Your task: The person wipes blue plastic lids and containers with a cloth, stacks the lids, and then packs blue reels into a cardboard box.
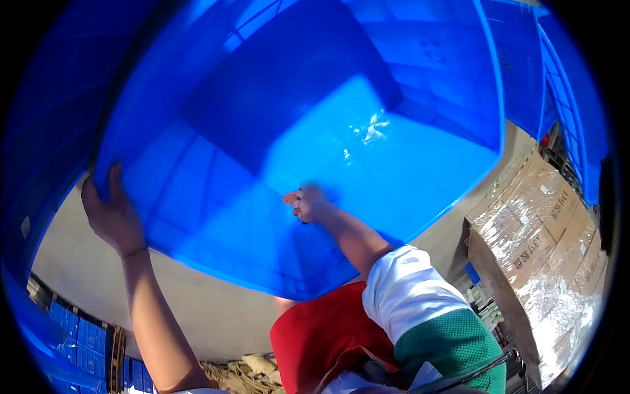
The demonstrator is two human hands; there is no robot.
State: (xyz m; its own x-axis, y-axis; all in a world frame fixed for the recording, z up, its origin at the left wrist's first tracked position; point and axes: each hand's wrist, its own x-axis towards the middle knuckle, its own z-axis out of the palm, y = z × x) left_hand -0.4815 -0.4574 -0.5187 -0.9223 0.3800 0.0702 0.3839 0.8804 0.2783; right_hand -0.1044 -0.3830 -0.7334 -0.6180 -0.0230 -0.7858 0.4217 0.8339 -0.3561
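A large blue plastic bin point(407, 174) fills the middle of the head view, its open mouth turned toward me. Around its left edge my left hand point(115, 217) is closed, with the thumb on the inner side. My right hand point(312, 202) reaches into the bin, close to an inner wall, with its fingers pinched. From those fingers sticks out a small orange-red piece point(289, 198); its kind is too blurred to make out. Sunlight falls across part of the bin's inside, and the rest lies in shadow.
More blue bins point(522, 72) stand at the far right, and blue plastic also rises along the left rim. Film-wrapped cardboard boxes point(531, 256) are stacked at right. Blue crates point(79, 338) sit at lower left, near crumpled tan sacking point(246, 373) on the floor.
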